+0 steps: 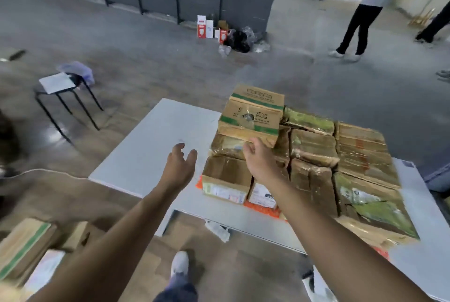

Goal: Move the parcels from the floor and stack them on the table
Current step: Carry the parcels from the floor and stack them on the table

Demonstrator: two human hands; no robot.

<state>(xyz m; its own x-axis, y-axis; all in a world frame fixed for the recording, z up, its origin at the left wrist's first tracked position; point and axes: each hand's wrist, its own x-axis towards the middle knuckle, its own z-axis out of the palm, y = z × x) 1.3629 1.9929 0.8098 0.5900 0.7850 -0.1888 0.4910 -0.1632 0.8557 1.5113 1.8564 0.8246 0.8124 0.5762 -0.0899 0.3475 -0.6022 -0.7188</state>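
A grey table [155,146] carries a stack of worn, taped cardboard parcels [314,153] on its right half. On top of the stack's far left corner sits a brown parcel with green stripes [253,114]. My right hand [258,158] reaches to that parcel's near bottom edge, fingers at its underside; whether they grip it I cannot tell. My left hand [180,163] hovers over the bare tabletop left of the stack, fingers loosely spread, holding nothing. More parcels [24,245] lie on the floor at the lower left.
A small black stool [60,87] with a white sheet stands left of the table. Cartons and plastic bags [226,34] lie by the grey partition. People stand at the far right [360,21]. My foot [180,265] is beside the table's near edge.
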